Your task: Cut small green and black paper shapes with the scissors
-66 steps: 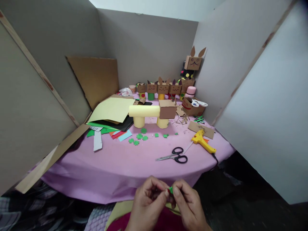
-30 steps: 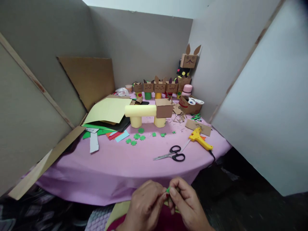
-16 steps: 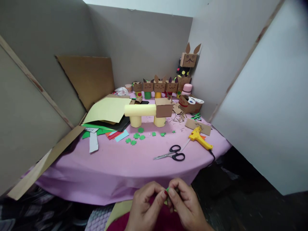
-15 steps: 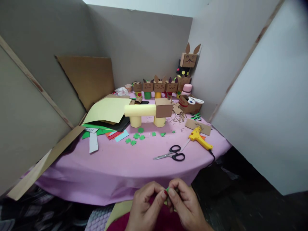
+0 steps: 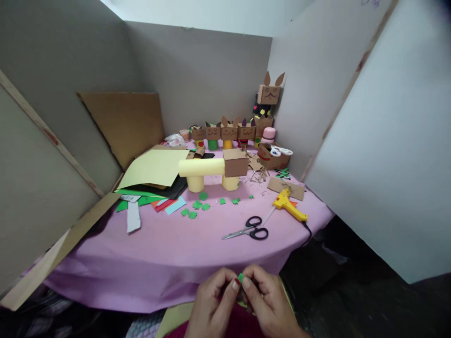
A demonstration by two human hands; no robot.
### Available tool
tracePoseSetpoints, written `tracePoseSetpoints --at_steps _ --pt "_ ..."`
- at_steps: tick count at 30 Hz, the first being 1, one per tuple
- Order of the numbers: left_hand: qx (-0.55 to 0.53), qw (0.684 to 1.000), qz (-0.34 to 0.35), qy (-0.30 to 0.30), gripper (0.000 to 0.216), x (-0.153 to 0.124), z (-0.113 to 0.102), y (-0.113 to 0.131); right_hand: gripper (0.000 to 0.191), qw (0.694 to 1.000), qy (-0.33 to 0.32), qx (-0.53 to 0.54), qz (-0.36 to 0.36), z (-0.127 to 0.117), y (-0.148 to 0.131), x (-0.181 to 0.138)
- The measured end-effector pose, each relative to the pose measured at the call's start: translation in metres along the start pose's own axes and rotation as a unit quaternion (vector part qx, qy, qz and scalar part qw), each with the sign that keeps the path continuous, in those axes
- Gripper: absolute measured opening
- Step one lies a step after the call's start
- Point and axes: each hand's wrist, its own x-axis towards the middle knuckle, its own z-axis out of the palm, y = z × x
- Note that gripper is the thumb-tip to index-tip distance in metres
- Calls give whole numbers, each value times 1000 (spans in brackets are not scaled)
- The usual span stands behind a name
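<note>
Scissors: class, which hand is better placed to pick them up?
Probably the right hand: the scissors lie with their handles on its side, though it pinches a green piece.

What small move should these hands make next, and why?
Probably the left hand should hold the green piece while the right hand lets go and reaches for the black-handled scissors: both hands pinch the piece, the scissors lie unheld beyond them, handles toward the right, and lobed green cutouts lie nearby.
</note>
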Motion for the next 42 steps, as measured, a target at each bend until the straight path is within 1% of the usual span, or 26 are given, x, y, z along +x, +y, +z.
tracePoseSetpoints --at_steps 3,6,8,11,14,16,18,20,21,24,27,30,33,39,42 --pt "65 997 48 -10 20 2 -2 1 27 999 -23 -28 -13 -3 -1 2" --pt "132 984 116 -2 22 5 -4 1 29 1000 -27 -6 -5 -3 0 3" --pt "149 980 133 1 24 6 -4 0 30 1000 -25 -1 -4 0 1 2" --pt "147 980 132 11 24 5 -4 -5 31 999 -22 -27 -26 5 6 0" --pt "147 980 129 29 24 5 -4 -8 26 995 14 -80 -65 7 10 1" --pt "143 982 116 35 25 12 -5 -9 20 989 30 -115 -90 5 8 9" --pt "130 986 101 32 26 27 -8 -9 18 986 32 -123 -107 2 5 26" --pt "104 991 84 19 25 49 -14 -11 17 988 17 -112 -109 0 2 49" --pt "89 993 79 16 25 61 -18 -12 18 989 21 -107 -104 0 3 62" --pt "66 995 68 29 24 93 -27 -21 19 990 42 -97 -94 4 12 96" --pt "68 995 62 33 25 108 -31 -31 20 992 50 -78 -84 10 25 112" --pt "66 996 55 30 27 108 -31 -38 17 994 47 -56 -78 13 32 112" --pt "62 997 47 26 28 106 -29 -39 18 996 47 -32 -66 12 32 109" --pt "70 996 55 28 31 102 -28 -32 23 998 33 42 -35 10 36 112" --pt "97 992 72 30 27 98 -29 -28 24 997 24 69 -30 10 37 113"
